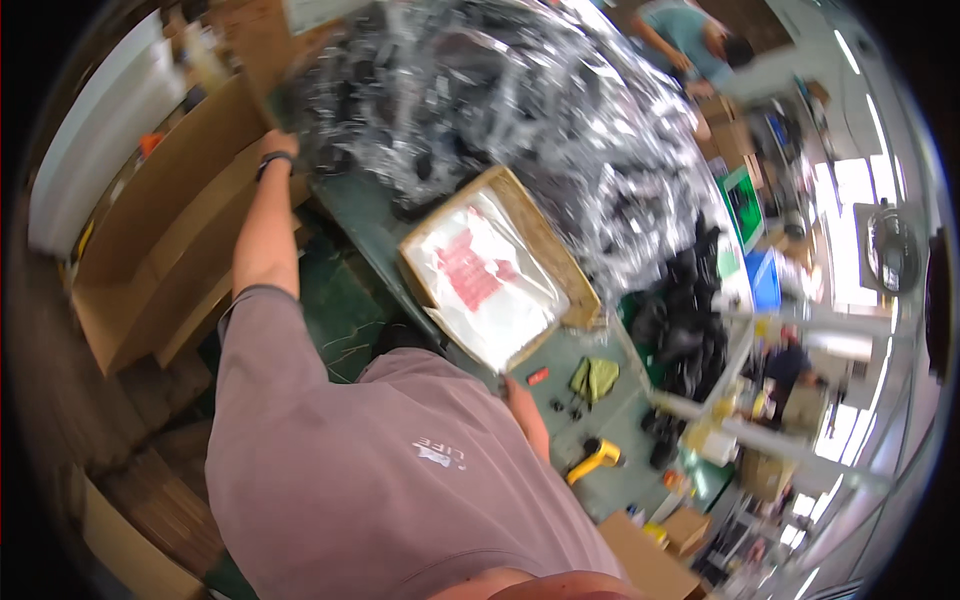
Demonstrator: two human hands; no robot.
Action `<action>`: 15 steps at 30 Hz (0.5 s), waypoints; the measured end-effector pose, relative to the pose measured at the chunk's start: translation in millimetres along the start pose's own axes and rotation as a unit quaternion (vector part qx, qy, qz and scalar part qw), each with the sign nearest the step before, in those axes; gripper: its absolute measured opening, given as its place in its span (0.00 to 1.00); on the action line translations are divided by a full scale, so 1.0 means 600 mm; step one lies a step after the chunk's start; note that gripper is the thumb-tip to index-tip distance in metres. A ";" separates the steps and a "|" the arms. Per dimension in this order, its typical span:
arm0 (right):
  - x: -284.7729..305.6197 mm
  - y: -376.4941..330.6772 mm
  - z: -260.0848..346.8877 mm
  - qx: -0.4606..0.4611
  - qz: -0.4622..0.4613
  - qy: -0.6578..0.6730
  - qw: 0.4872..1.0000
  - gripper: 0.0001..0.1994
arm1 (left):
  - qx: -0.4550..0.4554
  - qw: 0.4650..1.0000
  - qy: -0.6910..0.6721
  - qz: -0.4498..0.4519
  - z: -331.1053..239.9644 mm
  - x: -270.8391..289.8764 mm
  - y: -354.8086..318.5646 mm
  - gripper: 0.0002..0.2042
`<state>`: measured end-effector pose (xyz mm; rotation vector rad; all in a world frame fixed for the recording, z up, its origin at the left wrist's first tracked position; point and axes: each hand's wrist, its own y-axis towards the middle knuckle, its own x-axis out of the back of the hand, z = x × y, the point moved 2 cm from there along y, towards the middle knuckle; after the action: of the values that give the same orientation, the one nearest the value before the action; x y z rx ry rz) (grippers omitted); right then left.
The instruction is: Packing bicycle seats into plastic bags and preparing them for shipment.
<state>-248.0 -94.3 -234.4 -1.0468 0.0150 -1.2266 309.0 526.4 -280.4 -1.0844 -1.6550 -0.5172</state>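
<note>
My left hand [279,144], with a dark band at the wrist, reaches out to the far left and grips the edge of a large open cardboard box [165,195]. Its fingers are blurred. My right hand [519,398] is low by the near corner of a shallow cardboard box [582,292] on the green table. Most of its fingers are hidden, so its grip cannot be made out. White plastic with a red printed patch [472,270] fills the shallow box.
A big heap of clear plastic-wrapped dark items [470,90] covers the table's far side. To the right are a yellow tape-gun-like tool [597,458], a yellow-green cloth-like item [595,379], a small red item [539,376] and black bundles [690,310]. Another person [695,45] works far back.
</note>
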 end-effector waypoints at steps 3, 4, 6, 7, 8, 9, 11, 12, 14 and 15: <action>0.042 0.035 -0.023 0.039 -0.117 0.014 0.992 0.33 | -0.135 0.926 0.046 -0.349 -0.128 -0.031 -0.095 0.31; 0.068 0.025 -0.028 0.026 -0.162 0.061 0.985 0.33 | -0.190 0.901 0.012 -0.391 -0.219 -0.042 -0.176 0.32; 0.096 0.002 -0.034 -0.012 -0.164 0.081 0.983 0.34 | -0.315 0.847 -0.157 -0.397 -0.303 -0.026 -0.370 0.30; 0.100 -0.009 -0.066 -0.032 -0.200 0.112 0.973 0.34 | -0.381 0.823 -0.225 -0.356 -0.359 -0.034 -0.484 0.28; 0.097 -0.020 -0.116 -0.042 -0.209 0.089 0.973 0.34 | -0.442 0.815 -0.224 -0.300 -0.403 -0.075 -0.593 0.26; 0.093 -0.031 -0.160 -0.047 -0.211 0.065 0.974 0.34 | -0.527 0.794 -0.246 -0.177 -0.415 -0.154 -0.659 0.26; 0.101 -0.059 -0.248 -0.087 -0.232 0.089 0.965 0.34 | -0.594 0.761 -0.248 0.082 -0.450 -0.317 -0.852 0.12; 0.106 -0.074 -0.296 -0.116 -0.225 0.085 0.964 0.34 | -0.556 0.747 -0.261 0.255 -0.485 -0.344 -0.961 0.07; 0.129 -0.095 -0.376 -0.138 -0.264 0.141 0.944 0.34 | -0.621 0.640 -0.147 0.428 -0.508 -0.364 -1.100 0.11; 0.146 -0.107 -0.429 -0.152 -0.278 0.173 0.933 0.35 | -0.659 0.584 -0.122 0.459 -0.527 -0.341 -1.161 0.12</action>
<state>-396.3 -324.1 -292.4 -1.1249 0.1990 -1.9657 -108.0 -145.4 -232.1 -2.9479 -0.3629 -0.8896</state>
